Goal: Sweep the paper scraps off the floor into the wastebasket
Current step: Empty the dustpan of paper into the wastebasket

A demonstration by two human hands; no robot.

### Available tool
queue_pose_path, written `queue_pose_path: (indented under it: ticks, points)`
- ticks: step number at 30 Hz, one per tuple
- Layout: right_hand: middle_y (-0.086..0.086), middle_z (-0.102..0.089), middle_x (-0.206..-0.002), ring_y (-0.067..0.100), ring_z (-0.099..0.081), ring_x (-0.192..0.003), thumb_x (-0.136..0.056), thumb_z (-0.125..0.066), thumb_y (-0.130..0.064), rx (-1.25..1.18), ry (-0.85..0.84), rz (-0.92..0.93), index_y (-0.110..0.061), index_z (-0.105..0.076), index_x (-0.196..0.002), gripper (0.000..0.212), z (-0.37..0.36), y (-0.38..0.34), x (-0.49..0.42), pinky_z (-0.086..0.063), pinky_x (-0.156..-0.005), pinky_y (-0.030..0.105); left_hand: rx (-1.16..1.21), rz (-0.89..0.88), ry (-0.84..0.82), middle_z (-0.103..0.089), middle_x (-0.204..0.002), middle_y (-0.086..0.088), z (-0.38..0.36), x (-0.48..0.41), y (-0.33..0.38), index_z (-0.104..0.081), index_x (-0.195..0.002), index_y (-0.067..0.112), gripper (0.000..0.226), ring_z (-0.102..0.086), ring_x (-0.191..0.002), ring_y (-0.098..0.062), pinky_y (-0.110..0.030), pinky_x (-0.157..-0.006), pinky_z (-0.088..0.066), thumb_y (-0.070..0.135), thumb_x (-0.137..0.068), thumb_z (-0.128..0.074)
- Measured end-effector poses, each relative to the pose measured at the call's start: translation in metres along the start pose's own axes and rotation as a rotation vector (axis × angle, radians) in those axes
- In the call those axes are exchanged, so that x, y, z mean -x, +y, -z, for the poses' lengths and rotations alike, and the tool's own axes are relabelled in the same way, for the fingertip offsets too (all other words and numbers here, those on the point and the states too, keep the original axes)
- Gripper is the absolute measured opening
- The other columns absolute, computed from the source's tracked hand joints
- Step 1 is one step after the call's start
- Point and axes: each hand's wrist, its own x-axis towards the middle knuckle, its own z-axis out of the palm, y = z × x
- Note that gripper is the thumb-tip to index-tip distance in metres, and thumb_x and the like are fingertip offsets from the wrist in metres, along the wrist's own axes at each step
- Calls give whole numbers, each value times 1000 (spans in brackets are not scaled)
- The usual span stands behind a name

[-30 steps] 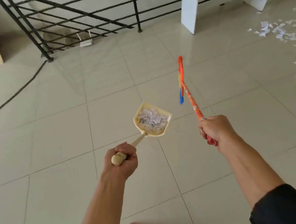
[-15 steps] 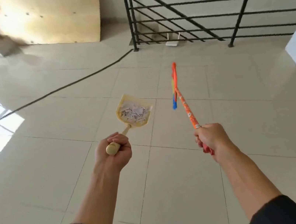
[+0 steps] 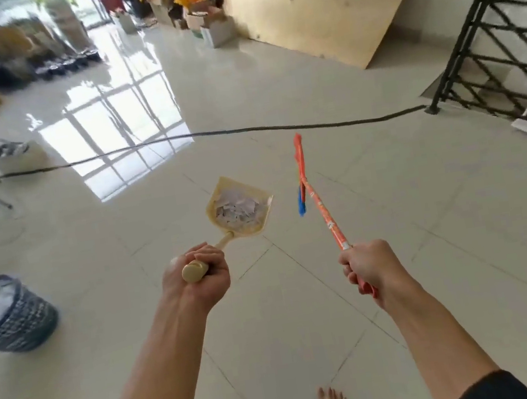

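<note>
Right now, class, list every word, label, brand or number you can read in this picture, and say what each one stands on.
None can be read.
Orange broom handle: small pale printed marks, too blurred to read.
Cardboard boxes by the far wall: any labels too small and blurred to read.
Cream plastic dustpan, its paper scraps and the dark mesh wastebasket: no legible text.

No text, label, brand or number can be read anywhere in the view. The orange broom handle [image 3: 327,220] carries small pale printed marks along its length, but they are too blurred to make out. The cardboard boxes [image 3: 214,31] at the far wall show nothing legible either.
</note>
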Motion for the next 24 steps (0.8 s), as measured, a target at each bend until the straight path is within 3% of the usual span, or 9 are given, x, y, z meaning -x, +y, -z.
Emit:
queue_pose_path:
  ticks: [9, 16, 21, 24]
  points:
    - [7, -55, -62, 12, -47, -45, -94, -54, -6, 236, -321, 92, 2, -68, -90, 16, -159, -123, -73, -33, -38, 23, 325, -278, -69, -37, -60, 12, -23, -21, 136, -45, -74, 15, 26, -40, -33, -3, -14, -32, -37, -4, -89, -36]
    - [8, -53, -64, 13, -45, -47, -93, -54, -3, 338, -499, 139, 5, -68, -94, 16, -313, -183, -85, -32, -40, 23, 419, -434, -85, -35, -42, 7, -21, -27, 271, -41, -65, 13, 37, -38, -29, -2, -11, -31, -34, 1, -100, -33]
    - [9, -53, -65, 14, -44, -50, -96, -53, -3, 422, -588, 135, 3, -68, -93, 15, -430, -216, -88, -33, -39, 22, 434, -514, -38, -36, -48, 8, -8, -23, 382, -42, -71, 14, 23, -39, -31, -1, -11, -31, -34, -5, -83, -40]
    - [9, -54, -67, 14, -45, -52, -97, -54, -4, 448, -656, 123, 0, -67, -95, 13, -493, -235, -83, -35, -40, 22, 440, -556, -12, -35, -47, 7, -9, -11, 443, -42, -69, 13, 28, -38, -30, -1, -10, -31, -34, -2, -92, -39]
